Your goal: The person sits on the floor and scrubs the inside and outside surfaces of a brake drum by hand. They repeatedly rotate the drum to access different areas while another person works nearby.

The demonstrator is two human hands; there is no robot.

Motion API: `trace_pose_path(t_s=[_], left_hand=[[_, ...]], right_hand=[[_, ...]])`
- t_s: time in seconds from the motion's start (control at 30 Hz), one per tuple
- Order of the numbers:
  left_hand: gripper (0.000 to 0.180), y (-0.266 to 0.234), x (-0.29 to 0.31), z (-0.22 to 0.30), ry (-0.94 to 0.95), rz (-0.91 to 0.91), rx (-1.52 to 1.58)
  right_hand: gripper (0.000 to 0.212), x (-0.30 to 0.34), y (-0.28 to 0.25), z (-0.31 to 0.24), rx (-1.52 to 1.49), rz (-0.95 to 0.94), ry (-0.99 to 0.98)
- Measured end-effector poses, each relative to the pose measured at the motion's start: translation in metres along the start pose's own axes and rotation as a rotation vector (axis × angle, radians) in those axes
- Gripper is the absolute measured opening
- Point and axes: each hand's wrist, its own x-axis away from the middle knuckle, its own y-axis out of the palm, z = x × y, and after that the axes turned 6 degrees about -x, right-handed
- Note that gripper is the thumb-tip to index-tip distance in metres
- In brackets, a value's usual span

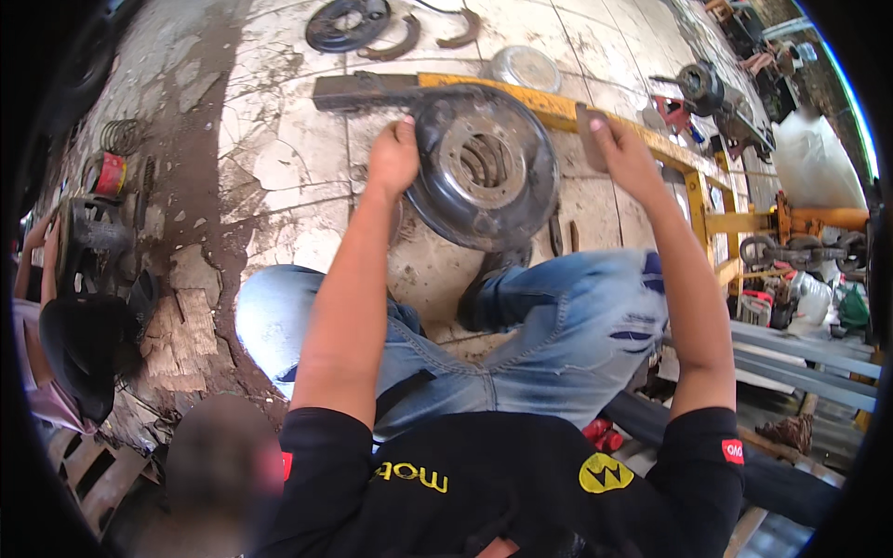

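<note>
A round black brake backing plate point(437, 200) is tilted up in front of my knees. Bolt holes ring its wide centre opening, and a coiled shape shows through that opening. My left hand point(394, 156) is closed on the plate's left rim, thumb up. My right hand point(621, 156), apart from the plate's right side, pinches a thin, flat brownish-grey piece point(590, 139) between thumb and fingers; its exact kind cannot be made out. Behind the plate runs a yellow metal beam point(549, 105) with a dark end.
Another black backing plate point(346, 26) and curved brake shoes point(395, 42) lie on the dirty tiles at the far side. A round silvery lid-like thing point(526, 68) sits behind the beam. Yellow framework point(735, 223) stands right. On the left, another person's hands point(42, 232) touch a metal part.
</note>
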Motion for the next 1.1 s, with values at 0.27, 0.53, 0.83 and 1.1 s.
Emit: trace_pose_path(t_s=[0.27, 0.53, 0.83, 1.1], left_hand=[[0.056, 0.003, -0.006, -0.007, -0.106, -0.065, 0.109], [0.068, -0.013, 0.007, -0.004, -0.271, -0.076, 0.149], [0.069, -0.013, 0.014, 0.005, -0.311, -0.062, 0.160], [0.066, -0.009, 0.007, 0.003, -0.330, -0.158, 0.313]], right_hand=[[0.056, 0.029, 0.086, 0.215, -0.053, 0.018, 0.559], [0.055, 0.077, 0.188, 0.300, 0.184, 0.058, 0.552], [0.055, 0.070, 0.198, 0.311, 0.303, -0.337, 0.711], [0.030, 0.042, 0.093, 0.220, -0.310, 0.198, 0.473]])
